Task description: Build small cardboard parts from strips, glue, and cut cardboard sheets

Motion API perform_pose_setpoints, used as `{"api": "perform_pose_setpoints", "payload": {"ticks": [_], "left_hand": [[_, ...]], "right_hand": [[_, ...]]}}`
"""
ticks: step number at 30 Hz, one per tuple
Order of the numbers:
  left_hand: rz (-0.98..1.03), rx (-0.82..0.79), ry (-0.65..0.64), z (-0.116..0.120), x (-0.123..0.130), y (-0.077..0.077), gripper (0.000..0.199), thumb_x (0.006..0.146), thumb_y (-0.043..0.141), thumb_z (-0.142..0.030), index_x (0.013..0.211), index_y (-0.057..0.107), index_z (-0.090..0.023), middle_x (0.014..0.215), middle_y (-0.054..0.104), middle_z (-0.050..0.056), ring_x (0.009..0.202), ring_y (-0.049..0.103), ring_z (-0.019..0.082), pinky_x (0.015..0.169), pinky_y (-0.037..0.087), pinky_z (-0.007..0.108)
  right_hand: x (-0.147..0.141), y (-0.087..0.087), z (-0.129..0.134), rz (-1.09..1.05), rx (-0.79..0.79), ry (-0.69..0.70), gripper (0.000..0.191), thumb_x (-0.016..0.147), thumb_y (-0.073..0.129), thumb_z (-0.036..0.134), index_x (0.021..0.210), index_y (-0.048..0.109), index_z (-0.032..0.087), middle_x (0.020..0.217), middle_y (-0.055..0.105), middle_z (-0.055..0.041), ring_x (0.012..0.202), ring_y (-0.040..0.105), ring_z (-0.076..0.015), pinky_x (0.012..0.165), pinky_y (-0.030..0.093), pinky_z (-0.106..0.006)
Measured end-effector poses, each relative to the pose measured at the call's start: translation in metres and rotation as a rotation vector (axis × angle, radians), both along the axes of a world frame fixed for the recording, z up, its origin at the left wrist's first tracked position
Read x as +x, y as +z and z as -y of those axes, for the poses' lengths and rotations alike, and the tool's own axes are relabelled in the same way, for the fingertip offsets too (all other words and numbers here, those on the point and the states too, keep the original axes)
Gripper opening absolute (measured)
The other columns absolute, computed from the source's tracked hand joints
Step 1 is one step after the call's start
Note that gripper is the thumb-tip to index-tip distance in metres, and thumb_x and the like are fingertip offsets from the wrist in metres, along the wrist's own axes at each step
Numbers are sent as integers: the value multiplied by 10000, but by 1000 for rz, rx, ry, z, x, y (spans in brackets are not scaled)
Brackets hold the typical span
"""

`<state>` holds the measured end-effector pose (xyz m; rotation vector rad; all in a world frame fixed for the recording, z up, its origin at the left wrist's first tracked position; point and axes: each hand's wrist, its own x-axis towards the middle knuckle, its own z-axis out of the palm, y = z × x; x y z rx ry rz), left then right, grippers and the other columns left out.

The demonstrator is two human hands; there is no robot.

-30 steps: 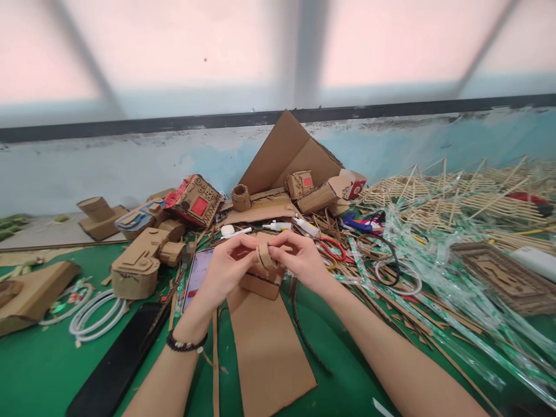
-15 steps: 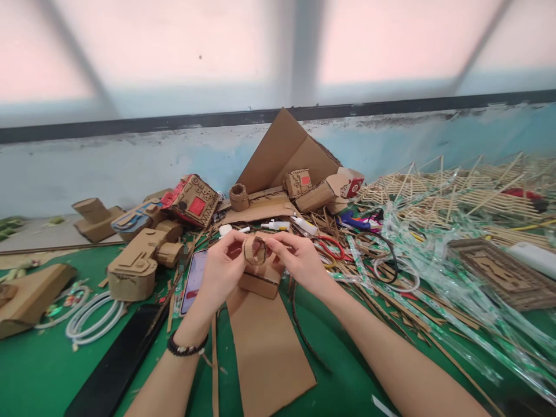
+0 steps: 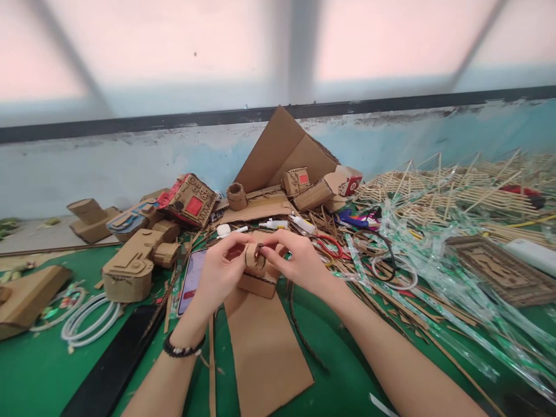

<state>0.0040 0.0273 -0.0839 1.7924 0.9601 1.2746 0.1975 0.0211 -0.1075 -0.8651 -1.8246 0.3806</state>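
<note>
A small cardboard ring [image 3: 251,258] is pinched between my two hands, just above a small cardboard box [image 3: 257,285]. My left hand [image 3: 221,269] grips the ring's left side. On its right rim are the thumb and fingers of my right hand [image 3: 299,260]. Whether the ring touches the box cannot be made out. Under the box lies a long flat cardboard sheet [image 3: 267,353]. A phone [image 3: 191,281] with a lit screen is beside my left hand.
Cardboard camera models [image 3: 130,266] stand at the left, near coiled white tubing [image 3: 91,319] and a long black object [image 3: 113,362]. Glue bottles [image 3: 303,224], red-handled scissors [image 3: 330,246], cardboard strips and clear plastic wrap [image 3: 434,231] lie behind and right.
The ring has turned and sits slightly lower, with my right fingers now curled over its rim. The whole view has shifted slightly.
</note>
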Motion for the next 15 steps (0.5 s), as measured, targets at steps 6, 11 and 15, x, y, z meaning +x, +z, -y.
{"api": "perform_pose_setpoints", "payload": {"ticks": [6,11,15], "left_hand": [[-50,52,-47,1,-1,1,46,884,717,-213,907,740,-180,867,725,19,765,655,137,688,523,205],[-23,75,-79,3,-1,5,44,855,749,-209,881,735,-178,855,716,22,767,652,143,696,529,213],[-23,48,-86,5,1,6,52,855,747,-218,880,726,-177,855,715,19,753,641,136,678,521,203]], "right_hand": [[2,4,2,111,220,24,174,1037,548,172,1087,706,223,958,752,-55,888,705,-185,742,538,-281],[-1,8,7,72,285,77,181,1042,524,136,1056,680,226,920,745,-46,839,694,-173,719,536,-278],[-5,3,7,41,285,39,168,1034,538,148,1017,686,225,879,730,-37,773,670,-166,693,527,-276]]}}
